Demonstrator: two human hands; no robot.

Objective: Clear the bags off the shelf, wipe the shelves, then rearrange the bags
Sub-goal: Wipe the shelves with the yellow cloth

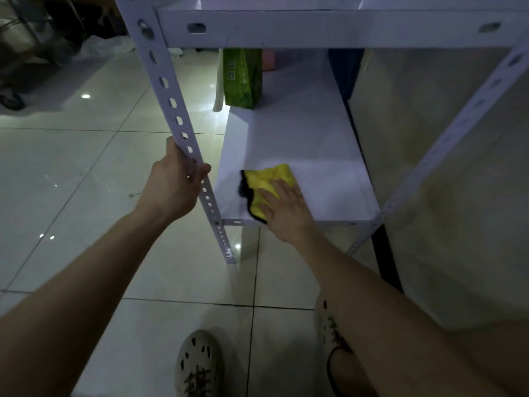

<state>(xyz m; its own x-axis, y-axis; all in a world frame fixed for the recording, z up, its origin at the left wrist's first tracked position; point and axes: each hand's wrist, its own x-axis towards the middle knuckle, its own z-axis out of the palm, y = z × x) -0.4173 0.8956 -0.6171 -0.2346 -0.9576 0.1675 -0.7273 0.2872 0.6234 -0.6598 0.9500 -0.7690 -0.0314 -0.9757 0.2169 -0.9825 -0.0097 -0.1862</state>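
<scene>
12 o'clock: green bag, top hidden behind upper shelf | centre: cloth partly under my right hand | 9 o'clock: my left hand, fingertips behind post | 10 o'clock: cart cut off, dim

Floor: pale glossy tiles with dark grout lines and small bright light spots scattered on them. Two pale perforated shoes stand on the tiles at the bottom edge, one in the centre, the other to its right and partly hidden. Dark wheel at the left edge, below a dim cart frame. Beige wall on the right, with a black strip at its foot.
</scene>
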